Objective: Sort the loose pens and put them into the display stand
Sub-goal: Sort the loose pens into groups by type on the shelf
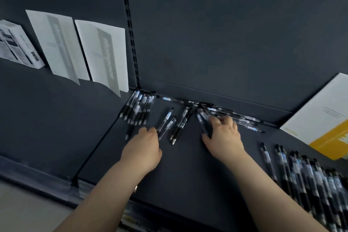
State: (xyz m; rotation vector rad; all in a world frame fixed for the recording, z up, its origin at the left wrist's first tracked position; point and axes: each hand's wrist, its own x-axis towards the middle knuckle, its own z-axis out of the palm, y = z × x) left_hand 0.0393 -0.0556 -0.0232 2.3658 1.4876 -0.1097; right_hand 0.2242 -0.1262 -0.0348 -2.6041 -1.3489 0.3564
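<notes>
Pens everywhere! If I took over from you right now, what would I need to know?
Left hand: fingertips pinching the end of one loose pen; a few more lie beside it.
Right hand: closed on a couple of pens pulled from the jumbled pile along the back wall.
One tidy group lies in the back left corner of the shelf; a long neat row lies at the right.
No display stand is in view, so no pens are seen in it yet.
Left to do: finish sorting the pile and the loose ones, then load the stand.
</notes>
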